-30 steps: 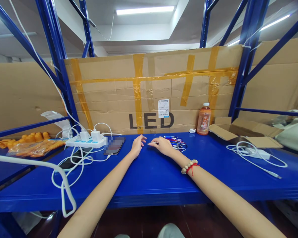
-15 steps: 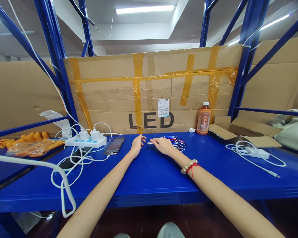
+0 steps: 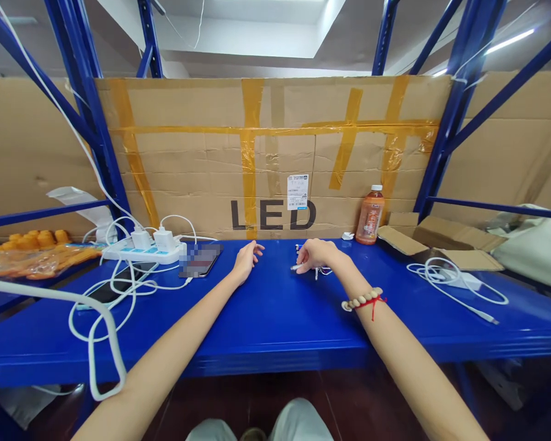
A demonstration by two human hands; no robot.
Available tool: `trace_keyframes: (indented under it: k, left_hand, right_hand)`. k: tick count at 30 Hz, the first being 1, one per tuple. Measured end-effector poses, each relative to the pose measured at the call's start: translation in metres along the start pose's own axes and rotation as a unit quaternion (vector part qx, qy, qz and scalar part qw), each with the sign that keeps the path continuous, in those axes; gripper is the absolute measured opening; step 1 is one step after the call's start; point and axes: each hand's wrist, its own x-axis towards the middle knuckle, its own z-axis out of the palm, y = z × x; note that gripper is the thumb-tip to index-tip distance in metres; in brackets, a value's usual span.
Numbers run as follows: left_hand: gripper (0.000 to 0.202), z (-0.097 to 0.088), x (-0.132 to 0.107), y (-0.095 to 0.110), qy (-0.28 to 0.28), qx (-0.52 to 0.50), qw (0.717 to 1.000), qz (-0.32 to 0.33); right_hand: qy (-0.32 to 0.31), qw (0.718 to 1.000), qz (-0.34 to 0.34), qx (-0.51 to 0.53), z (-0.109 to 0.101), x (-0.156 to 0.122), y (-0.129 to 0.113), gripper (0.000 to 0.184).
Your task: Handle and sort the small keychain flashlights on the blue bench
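My right hand (image 3: pixel 316 254) reaches down over a small bunch of pens (image 3: pixel 324 270), its fingers pinched together. A pen with a pale tip (image 3: pixel 296 267) pokes out to the left of the fingers. Most of the bunch is hidden beneath the hand; only bits of blue and white show around it. A beaded bracelet with a red string circles that wrist. My left hand (image 3: pixel 247 260) rests on its side on the blue tabletop (image 3: pixel 266 312), fingers loosely bent and apart, with nothing in it. A phone (image 3: pixel 206 260) lies just to its left.
At left stand a white power strip (image 3: pixel 119 252) with chargers, tangled white cables (image 3: pixel 135 294) and another phone (image 3: pixel 119 288). Orange items (image 3: pixel 41 257) lie beyond. An orange drink bottle (image 3: pixel 370 215), open cardboard box (image 3: pixel 468 260) and coiled cable (image 3: pixel 434 272) are at right. Cardboard (image 3: pixel 202 171) backs the table.
My right hand has moved to the right and turned fingers-down over the pens, covering most of them. The left hand stays about where it was on the table. The view has tilted down slightly.
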Motion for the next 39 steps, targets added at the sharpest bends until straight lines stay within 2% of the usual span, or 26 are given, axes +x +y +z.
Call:
trace_keyframes:
  k: [7,12,14,17,19,21,23,27,32,34,36,37,39]
  left_hand:
    - [0.038,0.001,0.001,-0.001,0.006,-0.009,1.0,-0.012]
    - [0.037,0.003,-0.002,0.001,0.008,-0.01,1.0,-0.014]
    - [0.038,0.003,-0.003,0.002,0.008,0.003,1.0,-0.007]
    - [0.033,-0.001,-0.004,0.004,0.031,0.117,0.992,0.031]
    - [0.023,-0.004,-0.004,0.002,0.05,0.258,0.962,0.075]
    - [0.025,-0.007,-0.004,0.0,0.02,0.358,0.927,0.11]
    - [0.03,-0.008,-0.004,-0.003,-0.033,0.403,0.906,0.127]
    - [0.034,-0.005,-0.004,-0.003,-0.096,0.456,0.875,0.129]
    - [0.039,-0.004,-0.007,0.001,-0.145,0.5,0.846,0.113]
    - [0.041,-0.004,-0.01,0.005,-0.15,0.504,0.842,0.119]
    - [0.046,0.001,-0.018,0.015,-0.143,0.493,0.845,0.149]
    - [0.049,0.006,-0.024,0.024,-0.135,0.48,0.847,0.185]
    - [0.052,0.021,-0.041,0.045,-0.186,0.437,0.831,0.291]
  right_hand:
    - [-0.086,0.994,0.058,-0.042,-0.004,0.001,0.01,0.024]
    - [-0.035,0.996,0.05,-0.063,0.001,0.004,0.01,0.023]
    - [-0.006,0.999,0.025,-0.046,0.005,0.005,0.012,0.036]
    - [0.023,1.0,0.004,-0.017,0.008,0.01,0.022,0.052]
    - [0.058,0.998,0.009,-0.012,0.007,0.014,0.03,0.049]
    - [0.105,0.994,0.03,-0.003,0.003,0.015,0.038,0.049]
    - [0.13,0.99,0.062,0.005,0.0,0.011,0.046,0.054]
    - [0.125,0.982,0.142,-0.022,0.002,-0.017,0.077,0.066]
    - [0.144,0.982,0.121,-0.015,0.021,-0.079,0.154,0.063]
    - [0.158,0.982,0.101,-0.002,0.03,-0.103,0.174,0.062]
    - [0.18,0.98,0.083,0.005,0.039,-0.125,0.174,0.063]
    - [0.187,0.98,0.068,0.011,0.042,-0.135,0.167,0.064]
    - [0.194,0.981,0.006,0.019,0.047,-0.149,0.145,0.066]
